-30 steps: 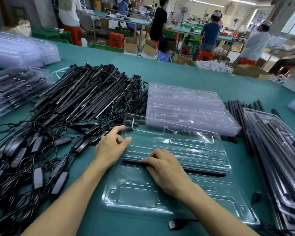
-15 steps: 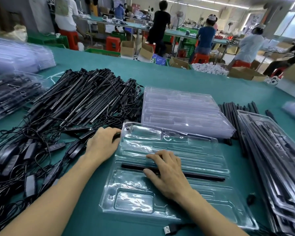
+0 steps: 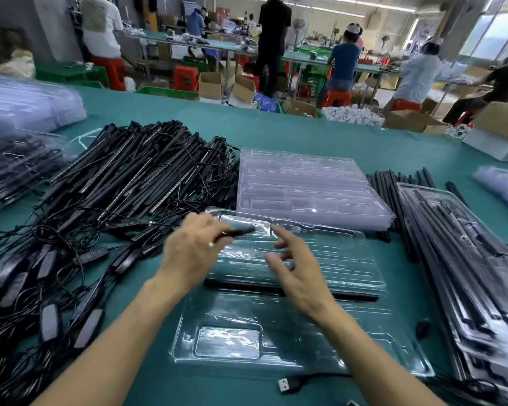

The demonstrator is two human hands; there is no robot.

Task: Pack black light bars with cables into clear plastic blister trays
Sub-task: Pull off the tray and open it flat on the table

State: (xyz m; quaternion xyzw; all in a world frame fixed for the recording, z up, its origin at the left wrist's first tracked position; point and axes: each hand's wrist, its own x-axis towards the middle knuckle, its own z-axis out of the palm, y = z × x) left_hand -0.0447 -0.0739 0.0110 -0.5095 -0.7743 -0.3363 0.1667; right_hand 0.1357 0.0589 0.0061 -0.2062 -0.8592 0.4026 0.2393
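A clear blister tray (image 3: 247,344) lies open on the green table before me. One black light bar (image 3: 352,296) lies across its middle groove. My left hand (image 3: 192,253) hovers over the tray's left far corner and pinches a small black piece (image 3: 241,230) on a cable. Its exact shape is blurred. My right hand (image 3: 296,273) is lifted above the tray with fingers spread and loose, holding nothing. A USB plug (image 3: 288,384) lies at the tray's near edge.
A big heap of black light bars with cables and controllers (image 3: 106,194) fills the left. A stack of empty clear trays (image 3: 305,186) sits behind the open tray. Filled trays (image 3: 464,259) and loose bars lie at the right. More tray stacks (image 3: 24,109) sit far left.
My left hand has lifted from the cable heap with a small black piece pinched in it. My right hand has come up off the light bar in the tray and spread its fingers.
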